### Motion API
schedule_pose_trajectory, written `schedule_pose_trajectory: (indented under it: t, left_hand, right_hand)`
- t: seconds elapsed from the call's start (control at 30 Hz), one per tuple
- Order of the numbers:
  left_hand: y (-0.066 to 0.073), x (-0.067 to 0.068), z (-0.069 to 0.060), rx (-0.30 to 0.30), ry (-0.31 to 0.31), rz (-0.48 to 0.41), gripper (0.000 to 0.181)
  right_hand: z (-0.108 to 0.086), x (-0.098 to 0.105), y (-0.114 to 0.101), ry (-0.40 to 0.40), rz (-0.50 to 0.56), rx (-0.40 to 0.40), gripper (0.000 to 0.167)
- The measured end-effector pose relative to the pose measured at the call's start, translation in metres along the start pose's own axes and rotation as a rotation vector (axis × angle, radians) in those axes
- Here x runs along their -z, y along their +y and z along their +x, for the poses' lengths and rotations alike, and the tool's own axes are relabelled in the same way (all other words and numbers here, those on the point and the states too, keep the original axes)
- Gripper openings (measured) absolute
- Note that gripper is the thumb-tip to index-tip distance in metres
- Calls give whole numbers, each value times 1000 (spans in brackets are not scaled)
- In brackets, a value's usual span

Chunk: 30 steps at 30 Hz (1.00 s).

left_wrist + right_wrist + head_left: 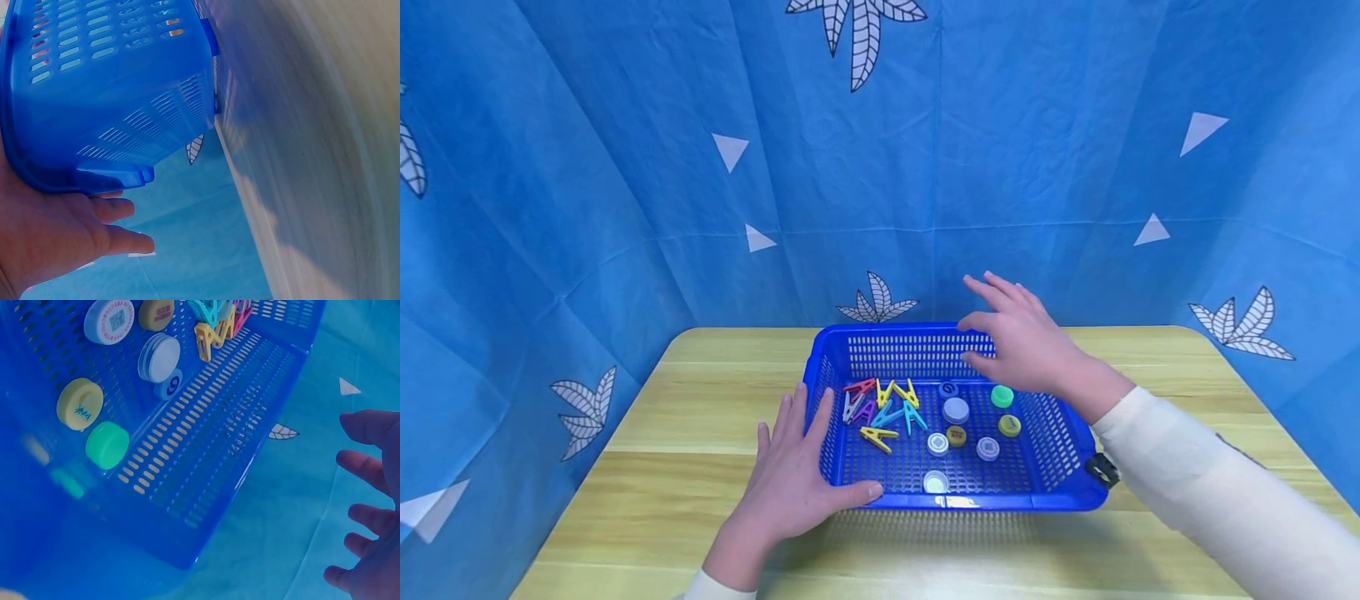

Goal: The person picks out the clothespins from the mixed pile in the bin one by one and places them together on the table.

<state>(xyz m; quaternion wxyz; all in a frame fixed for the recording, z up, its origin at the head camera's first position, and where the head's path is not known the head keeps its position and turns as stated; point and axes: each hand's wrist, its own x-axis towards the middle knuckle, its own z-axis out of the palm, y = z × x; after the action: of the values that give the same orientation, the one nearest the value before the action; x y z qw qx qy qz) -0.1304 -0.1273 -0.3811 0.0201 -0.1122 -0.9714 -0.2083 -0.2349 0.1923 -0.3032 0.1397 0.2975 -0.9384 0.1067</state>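
Note:
A blue plastic basket (955,502) with slotted walls sits on the table. My left hand (797,483) rests at its left front corner, thumb over the front rim and fingers spread along the left side; the left wrist view shows the hand (62,231) against the rim. Above the back right part of the basket hovers my right hand (1022,337), fingers spread and holding nothing. Inside on the left lie small clothespins (880,434) in several colours. Several bottle caps lie on the right, among them a green cap (107,445) and a yellow cap (80,404).
The wooden table (655,467) extends to both sides of the basket. A blue patterned cloth (1000,167) hangs behind and around it. A black clip-like piece (1102,470) is at the basket's right front corner, by the right sleeve (1195,483).

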Motion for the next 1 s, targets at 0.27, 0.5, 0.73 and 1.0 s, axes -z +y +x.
schedule_pose_trajectory:
  t: [0.27,0.5,0.73,1.0]
  left_hand:
    - [0,-1,-1,5,-5,-5,133]
    - [0,-1,0,10,-8,4,133]
    - [-1,-1,0,10,-6,0,132]
    - [-1,-2,0,7,-6,-6,128]
  right_hand:
    - [1,-7,-4,-6,2,13,30]
    - [3,-10,-8,-4,0,32,33]
    - [6,-13,-13,-6,4,58,33]
    - [8,-19,-17,-8,24,76,33]
